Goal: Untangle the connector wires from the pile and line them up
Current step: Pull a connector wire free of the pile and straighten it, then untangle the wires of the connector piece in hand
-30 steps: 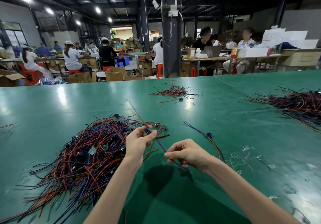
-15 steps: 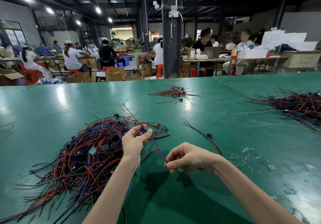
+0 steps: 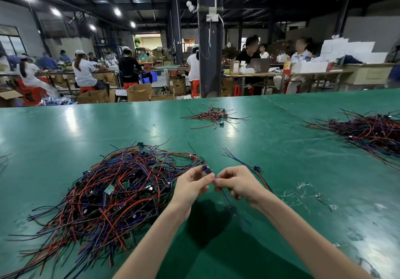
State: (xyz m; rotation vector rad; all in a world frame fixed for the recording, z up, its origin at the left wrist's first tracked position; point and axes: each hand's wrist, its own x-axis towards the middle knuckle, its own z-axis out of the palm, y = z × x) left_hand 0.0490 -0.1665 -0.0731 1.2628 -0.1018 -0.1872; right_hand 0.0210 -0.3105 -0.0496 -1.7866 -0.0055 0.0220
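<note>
Left grip: the left hand [image 3: 191,184] pinches a small blue connector [image 3: 206,170] between thumb and fingertips, lifted clear of the table.
Right grip: the right hand [image 3: 238,183], fingers curled, pinches the held wires [image 3: 224,194] just beside that connector — the fingertips of the two hands nearly meet.
Held wires: they trail down from under the right hand toward the table, blurred lower down.
Left edge: a stray red wire [image 3: 5,155] lies on the green table [image 3: 65,131].
Big pile: the big pile [image 3: 121,188] is a tangle of red, blue and black leads with small green boards and blue connectors mixed in; its right fringe reaches just under the left hand.
Far centre: a small far pile [image 3: 213,116] of the same wires sits well apart from the hands.
Sorted so far: one laid-out connector wire [image 3: 257,168] lies alone just behind the right hand — blue leads pointing away, red lead running back toward the wrist.
Scraps: pale wire scraps [image 3: 303,190] are scattered to the right of the right forearm.
Right edge: a long heap [image 3: 368,129] of red and dark wires, cut off by the frame.
</note>
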